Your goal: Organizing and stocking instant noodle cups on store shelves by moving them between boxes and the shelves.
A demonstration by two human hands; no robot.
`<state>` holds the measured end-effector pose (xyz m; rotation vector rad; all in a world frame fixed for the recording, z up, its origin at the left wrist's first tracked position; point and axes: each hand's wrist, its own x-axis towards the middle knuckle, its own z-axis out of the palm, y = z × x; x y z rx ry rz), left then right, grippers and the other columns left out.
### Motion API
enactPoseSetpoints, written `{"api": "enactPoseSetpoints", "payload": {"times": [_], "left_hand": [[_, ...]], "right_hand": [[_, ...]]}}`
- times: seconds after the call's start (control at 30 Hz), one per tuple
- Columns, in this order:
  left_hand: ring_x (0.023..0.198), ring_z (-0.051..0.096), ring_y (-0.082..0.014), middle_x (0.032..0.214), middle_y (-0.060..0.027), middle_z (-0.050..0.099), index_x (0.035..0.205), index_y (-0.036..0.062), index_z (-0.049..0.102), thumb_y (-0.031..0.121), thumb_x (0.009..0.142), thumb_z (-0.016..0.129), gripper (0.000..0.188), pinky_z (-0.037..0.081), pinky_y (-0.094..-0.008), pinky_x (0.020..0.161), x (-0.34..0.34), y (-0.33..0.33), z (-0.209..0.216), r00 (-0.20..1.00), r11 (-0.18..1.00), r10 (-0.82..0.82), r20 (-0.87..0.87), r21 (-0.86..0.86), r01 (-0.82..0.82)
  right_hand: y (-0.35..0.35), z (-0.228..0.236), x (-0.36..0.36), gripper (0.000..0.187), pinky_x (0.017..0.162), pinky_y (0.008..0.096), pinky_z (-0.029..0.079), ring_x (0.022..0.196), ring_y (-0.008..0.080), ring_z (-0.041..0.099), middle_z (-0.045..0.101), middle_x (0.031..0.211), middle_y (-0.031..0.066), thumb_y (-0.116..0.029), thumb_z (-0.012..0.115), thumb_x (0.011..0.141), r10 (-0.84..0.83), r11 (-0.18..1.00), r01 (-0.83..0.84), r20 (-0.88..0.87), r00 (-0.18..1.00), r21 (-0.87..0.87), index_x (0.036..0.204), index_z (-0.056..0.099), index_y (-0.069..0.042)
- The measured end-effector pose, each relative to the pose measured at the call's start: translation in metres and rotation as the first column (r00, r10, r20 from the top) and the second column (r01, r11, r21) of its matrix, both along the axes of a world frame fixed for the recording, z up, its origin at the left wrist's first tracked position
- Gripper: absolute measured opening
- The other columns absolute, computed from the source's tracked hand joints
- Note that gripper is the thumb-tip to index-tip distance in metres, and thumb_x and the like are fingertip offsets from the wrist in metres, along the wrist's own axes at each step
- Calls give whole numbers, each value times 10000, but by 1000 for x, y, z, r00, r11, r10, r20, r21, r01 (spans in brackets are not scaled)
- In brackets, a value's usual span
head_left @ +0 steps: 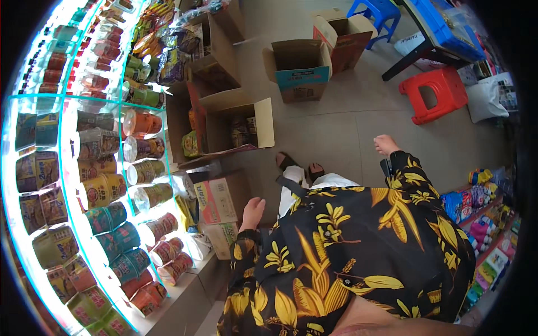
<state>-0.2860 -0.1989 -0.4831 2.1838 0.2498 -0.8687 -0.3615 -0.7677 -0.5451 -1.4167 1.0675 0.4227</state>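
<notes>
My left hand hangs beside stacked cartons at the foot of a lit shelf unit, its fingers loosely stretched, holding nothing I can see. Farther right, my right hand is held out over the floor with its fingers curled in and nothing showing in them. A dark band or device sits by that wrist. Nearest to my left side, the shelves carry rows of instant noodle cups and larger noodle tubs. An open carton with a few packs inside stands on the floor ahead of my feet.
More open cartons, one teal and brown and one red, stand ahead. A red stool, a blue stool and a table with a blue top are at the far right. Bottled goods line a low shelf on the right.
</notes>
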Motion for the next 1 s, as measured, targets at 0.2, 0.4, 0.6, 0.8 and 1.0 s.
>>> {"api": "enactPoseSetpoints", "payload": {"times": [0.2,0.4,0.6,0.8,1.0], "left_hand": [[986,605,-294,1032,-206,629,1105,-48,568,336,826,580,475,459,-350,861,31,0,-18,999,998,16,-31,60,-14],[1026,579,-331,1049,-214,620,1093,-40,579,350,825,568,473,445,-365,893,73,-6,-13,998,995,64,4,71,-64],[1028,577,-333,1046,-215,622,1092,-31,582,354,831,558,466,445,-365,891,88,-4,8,962,957,269,41,103,-272],[1019,586,-322,1039,-214,625,1086,-40,582,348,824,568,469,451,-359,881,66,-54,21,838,835,546,17,69,-546],[1034,575,-330,1055,-218,616,1070,-42,589,367,816,570,481,443,-370,888,-7,-127,-5,780,779,624,-41,117,-617]], "right_hand": [[22,31,57,208,541,218,449,644,80,519,531,774,-30,-270,564,856,271,962,-271,-71,960,10,919,573,-73],[-2,40,133,125,467,190,390,582,32,473,481,705,-60,-229,544,873,158,987,-157,36,987,-45,896,554,-107],[29,62,218,242,513,198,408,615,52,505,535,758,-32,-219,524,875,392,919,-389,34,920,-63,1067,572,-81],[4,48,291,247,488,202,387,588,65,486,523,741,-21,-170,536,873,545,838,-545,-4,838,29,1090,532,-53],[-31,17,376,52,401,172,268,485,38,385,408,641,-58,-135,486,877,603,787,-609,87,793,96,830,493,-114]]}}
